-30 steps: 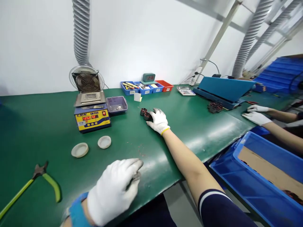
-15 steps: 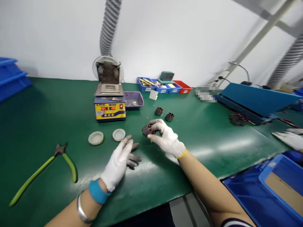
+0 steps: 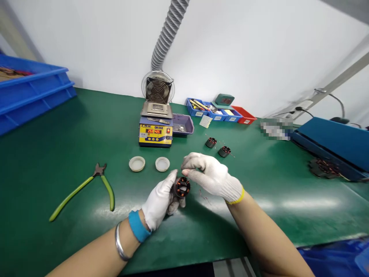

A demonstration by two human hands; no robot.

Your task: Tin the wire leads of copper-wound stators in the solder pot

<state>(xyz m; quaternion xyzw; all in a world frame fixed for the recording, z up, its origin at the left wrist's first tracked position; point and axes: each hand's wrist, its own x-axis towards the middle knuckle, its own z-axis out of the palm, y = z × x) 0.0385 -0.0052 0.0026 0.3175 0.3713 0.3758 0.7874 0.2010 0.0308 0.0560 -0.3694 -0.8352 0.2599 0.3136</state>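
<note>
Holding a dark round core with copper windings (image 3: pixel 182 187), the left hand (image 3: pixel 160 200) in its white glove keeps its grip clamped on the core's side, the open end tilted up. The gloved right hand (image 3: pixel 211 176) is at the core's upper rim, its grip drawn together at the fingertips; whether it pinches a wire is too small to tell. Taking the held core as the clock's centre, green-handled cutters (image 3: pixel 77 190) lie open on the green table (image 3: pixel 265 165) at nine o'clock, and two shallow round dishes (image 3: pixel 137 164) (image 3: pixel 162 164) sit around ten. Two similar cores (image 3: pixel 211 142) (image 3: pixel 224 151) stand upright near one o'clock, close together. Farther off at eleven is a yellow-and-blue heating unit (image 3: pixel 155 134), a purple tray (image 3: pixel 188 125) just beside it. Small blue trays (image 3: pixel 197 111), a red tray (image 3: pixel 245 116) and a green digital clock (image 3: pixel 225 99) line one o'clock; blue crates (image 3: pixel 37 92) rise at ten.
</note>
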